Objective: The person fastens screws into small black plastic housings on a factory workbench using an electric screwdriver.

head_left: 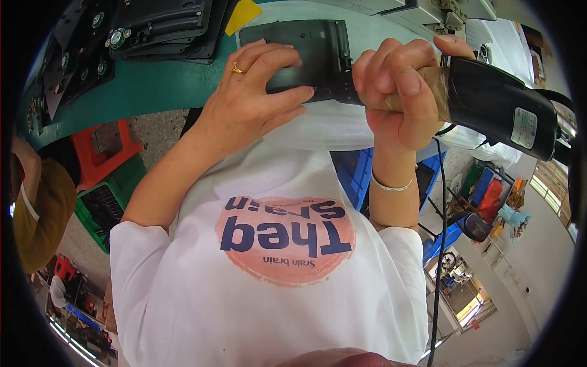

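A black plastic panel (312,52) lies at the near edge of the green table. My left hand (247,98), with a ring on one finger, grips the panel's near edge. Its fingers are bent over the top, and the thumb is by the edge. My right hand (397,92) is closed round the tape-wrapped part of a black corded power tool (495,101), which looks like an electric screwdriver. The tool lies sideways, its front end at the panel's right edge. Its tip is too dark to make out.
More black panels (162,27) are stacked at the back left, some with round metal parts. A yellow paper piece (243,16) lies beside them. Red stool (104,153) and green crate (107,205) stand below left. Another person's sleeve (46,214) shows at far left. A black cable (438,257) hangs on the right.
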`<move>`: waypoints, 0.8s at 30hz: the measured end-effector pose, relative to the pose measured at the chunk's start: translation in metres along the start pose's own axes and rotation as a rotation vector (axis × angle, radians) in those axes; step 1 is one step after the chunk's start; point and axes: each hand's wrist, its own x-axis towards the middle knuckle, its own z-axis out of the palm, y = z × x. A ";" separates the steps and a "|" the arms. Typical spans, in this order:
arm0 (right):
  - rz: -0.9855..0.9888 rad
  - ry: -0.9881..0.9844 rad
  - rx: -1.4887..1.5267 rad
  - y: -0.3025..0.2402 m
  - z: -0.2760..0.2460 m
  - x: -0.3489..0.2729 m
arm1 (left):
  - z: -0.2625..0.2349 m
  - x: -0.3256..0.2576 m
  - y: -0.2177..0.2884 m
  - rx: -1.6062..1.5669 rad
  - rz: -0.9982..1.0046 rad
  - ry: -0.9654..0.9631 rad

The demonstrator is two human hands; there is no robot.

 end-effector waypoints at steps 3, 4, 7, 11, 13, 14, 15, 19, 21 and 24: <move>0.000 -0.007 0.010 0.002 0.000 0.000 | 0.000 0.000 0.000 0.004 -0.002 0.001; -0.001 0.001 0.022 0.003 0.000 0.000 | 0.000 0.000 0.000 0.003 -0.002 -0.001; 0.005 -0.019 0.031 0.005 -0.001 0.000 | 0.001 0.000 0.000 0.005 0.000 -0.001; 0.009 -0.014 0.007 0.003 0.003 0.000 | 0.000 0.001 0.000 -0.003 0.002 0.004; 0.008 -0.019 -0.203 0.001 0.010 0.002 | 0.001 -0.001 -0.001 -0.004 0.002 -0.002; 0.010 -0.022 -0.202 0.002 0.013 0.002 | 0.001 -0.001 -0.002 -0.004 0.000 -0.002; -0.025 -0.019 -0.223 0.004 0.016 0.003 | 0.001 -0.001 -0.002 -0.003 -0.003 -0.002; -0.065 -0.032 -0.288 0.005 0.019 0.004 | 0.002 -0.001 -0.003 -0.016 -0.016 0.010; -0.063 -0.022 -0.263 0.006 0.021 0.003 | 0.002 -0.002 -0.004 -0.037 -0.002 0.003; -0.082 0.007 -0.235 0.008 0.025 0.001 | 0.003 -0.001 -0.004 -0.045 -0.018 -0.004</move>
